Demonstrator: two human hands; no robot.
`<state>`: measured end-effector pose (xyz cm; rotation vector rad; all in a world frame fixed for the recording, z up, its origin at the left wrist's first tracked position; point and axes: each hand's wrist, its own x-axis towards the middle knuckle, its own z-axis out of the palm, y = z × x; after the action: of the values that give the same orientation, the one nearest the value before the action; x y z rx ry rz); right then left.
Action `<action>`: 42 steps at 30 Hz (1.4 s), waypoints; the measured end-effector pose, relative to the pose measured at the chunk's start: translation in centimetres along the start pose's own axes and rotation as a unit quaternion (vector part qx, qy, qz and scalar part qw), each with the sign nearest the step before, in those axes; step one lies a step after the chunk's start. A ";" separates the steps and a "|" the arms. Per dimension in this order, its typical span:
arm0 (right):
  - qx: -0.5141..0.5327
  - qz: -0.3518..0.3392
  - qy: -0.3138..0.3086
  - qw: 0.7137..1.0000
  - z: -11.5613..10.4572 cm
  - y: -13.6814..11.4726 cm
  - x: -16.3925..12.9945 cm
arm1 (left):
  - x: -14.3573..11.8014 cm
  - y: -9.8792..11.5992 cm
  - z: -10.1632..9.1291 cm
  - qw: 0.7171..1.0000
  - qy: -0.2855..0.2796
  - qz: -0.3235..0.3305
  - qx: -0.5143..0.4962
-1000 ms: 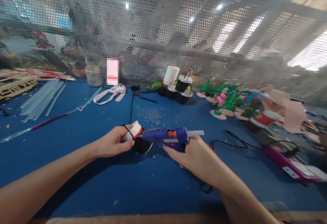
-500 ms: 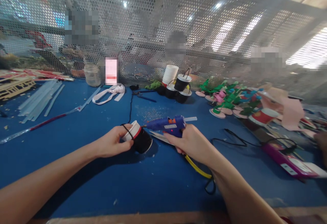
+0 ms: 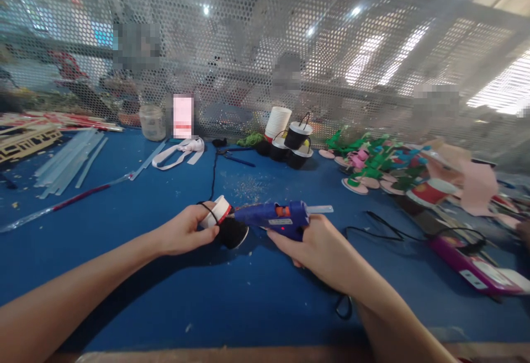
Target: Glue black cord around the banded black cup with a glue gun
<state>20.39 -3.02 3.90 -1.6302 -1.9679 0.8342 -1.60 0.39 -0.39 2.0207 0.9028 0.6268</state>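
The left hand (image 3: 186, 234) grips a black cup (image 3: 226, 225) lying on the desk (image 3: 124, 275); the right hand (image 3: 318, 247), at 3 o'clock, clasps the glue gun (image 3: 275, 218) — nozzle at the cup, fingertips (image 3: 211, 232) risk burns.

We cannot see where the blue glue gun's (image 3: 275, 219) nozzle meets the black paper cup (image 3: 232, 231); our right hand (image 3: 318, 247) hides its trigger.
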 end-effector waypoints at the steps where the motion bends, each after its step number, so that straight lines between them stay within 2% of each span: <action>1: -0.008 -0.008 0.002 1.000 0.1 0.0 -0.1 | 0.0 -0.1 0.0 1.000 0.002 -0.002 0.003; 8: -0.068 -0.044 0.036 0.996 0.9 -0.2 -0.4 | 0.1 0.0 -0.1 0.999 0.000 0.020 0.031; 16: 0.020 0.008 0.005 1.000 0.0 -0.2 0.2 | -0.1 -0.1 0.0 1.000 0.005 0.008 0.011; 24: 0.006 0.063 0.002 0.998 0.0 1.0 1.8 | 0.0 0.1 0.1 1.000 0.002 0.019 0.014; 27: 0.010 0.059 -0.008 0.998 0.1 1.1 2.3 | -0.1 0.1 0.0 0.999 0.001 0.032 0.025; 31: 0.073 0.043 -0.019 0.996 0.2 1.6 3.0 | 0.0 0.3 0.1 0.999 0.002 0.019 0.038; 33: 0.117 0.031 0.005 0.993 0.2 2.1 3.7 | 0.0 0.3 0.1 0.999 0.005 0.017 0.043; 35: 0.144 0.020 0.059 0.988 0.0 2.7 4.6 | -0.1 0.3 0.1 0.999 0.007 0.022 0.044; 38: 0.085 0.023 0.137 0.987 -0.4 3.6 6.4 | -0.1 0.2 0.1 0.998 0.011 0.024 0.052; 42: -0.020 0.060 0.122 0.991 -0.4 4.6 9.0 | -0.1 0.1 0.2 0.998 0.016 -0.010 0.060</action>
<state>22.16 6.45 0.64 -1.7948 -1.7431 0.6088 -1.52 0.13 -0.42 2.1098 1.0004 0.6079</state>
